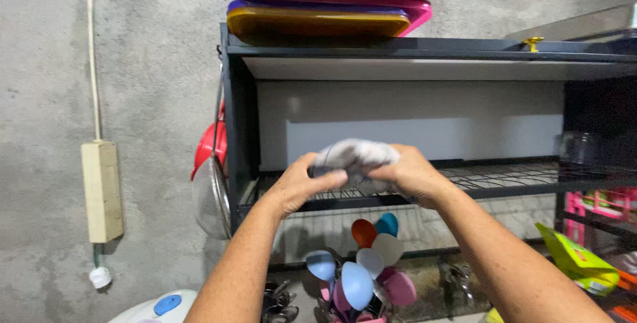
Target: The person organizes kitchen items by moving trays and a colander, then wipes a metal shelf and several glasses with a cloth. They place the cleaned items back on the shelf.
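At centre frame the left hand (pixel 300 187) and right hand (pixel 409 176) both clutch a bunched pale cloth (pixel 355 156) between them, before the rack (pixel 478 184).

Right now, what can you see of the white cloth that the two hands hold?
The white cloth is a soft, crumpled bundle, greyish white, like thin fabric. It is bunched between the left hand and the right hand, which grip it from both sides. It is held in the air in front of the dark metal rack, above the wire shelf. Its full shape is hidden.
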